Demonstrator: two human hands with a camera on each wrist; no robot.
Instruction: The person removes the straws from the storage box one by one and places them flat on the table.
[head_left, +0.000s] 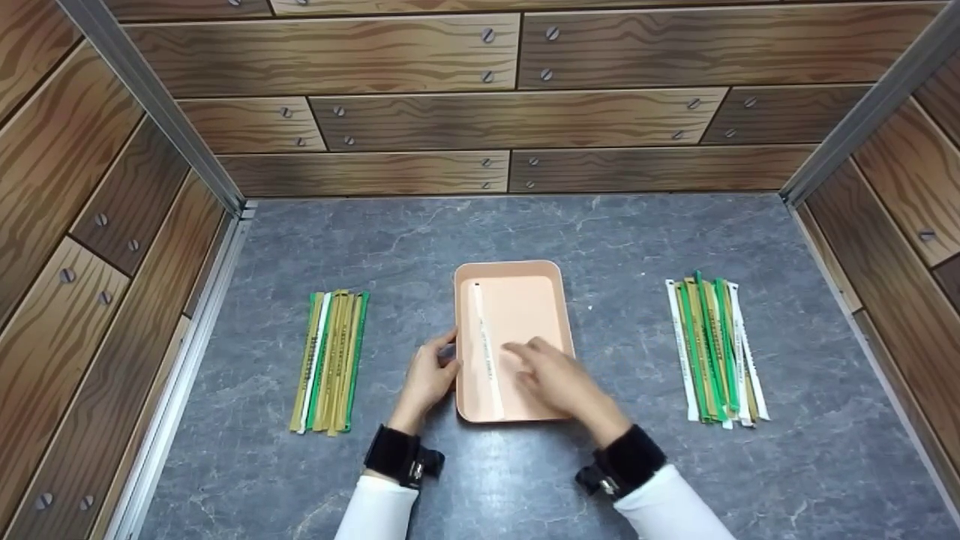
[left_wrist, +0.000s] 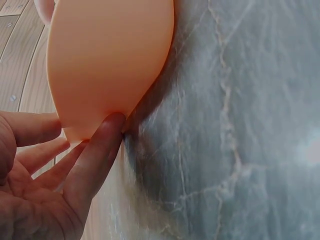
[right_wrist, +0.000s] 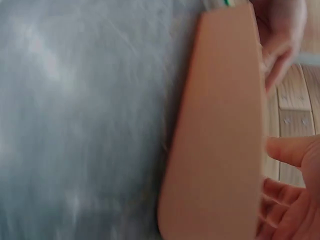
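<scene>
A peach tray (head_left: pixel 551 281) lies in the middle of the grey table, with one white paper-wrapped strip (head_left: pixel 484 352) lying lengthwise along its left side. My left hand (head_left: pixel 439 360) rests against the tray's left outer wall. In the left wrist view its straight fingers (left_wrist: pixel 100 150) touch the tray's wall (left_wrist: pixel 110 60). My right hand (head_left: pixel 529 358) hovers over the tray's near half with its fingers relaxed and holds nothing. Its fingertips are just right of the strip. The right wrist view shows the tray's side (right_wrist: pixel 220 125) and my right hand's fingers (right_wrist: pixel 290 150) beside it.
A bundle of gold, green and white strips (head_left: pixel 330 360) lies left of the tray. A similar bundle (head_left: pixel 716 349) lies to the right. Wood-patterned walls (head_left: pixel 420 120) enclose the table at the back and on both sides.
</scene>
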